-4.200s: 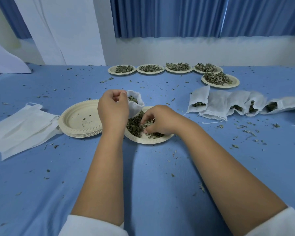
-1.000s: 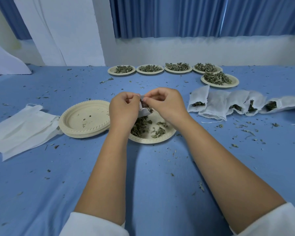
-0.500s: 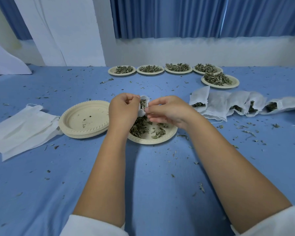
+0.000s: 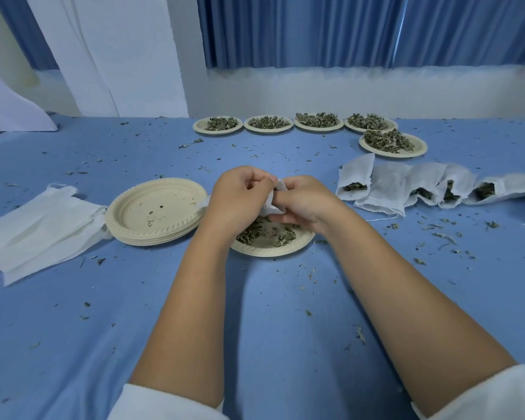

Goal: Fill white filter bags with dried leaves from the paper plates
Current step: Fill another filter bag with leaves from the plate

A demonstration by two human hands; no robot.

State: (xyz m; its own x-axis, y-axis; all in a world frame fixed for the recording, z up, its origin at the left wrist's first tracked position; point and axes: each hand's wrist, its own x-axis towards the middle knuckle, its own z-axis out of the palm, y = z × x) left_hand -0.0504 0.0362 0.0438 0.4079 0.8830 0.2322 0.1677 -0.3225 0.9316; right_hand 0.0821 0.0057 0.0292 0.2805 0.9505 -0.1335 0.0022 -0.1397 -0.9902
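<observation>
- Left hand (image 4: pixel 240 195) grips the white filter bag (image 4: pixel 275 201), fingers curled.
- Right hand (image 4: pixel 306 201) pinches its other side, apparently at the mouth.
- Paper plate (image 4: pixel 273 252) of dried leaves (image 4: pixel 253 233) lies just beneath both hands.

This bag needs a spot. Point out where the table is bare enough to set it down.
Widest: the near-left table, in front of the flat bags and plate stack. Also the strip between that stack and the far leaf plates. Crowded: the right side, with filled bags and crumbs.
</observation>
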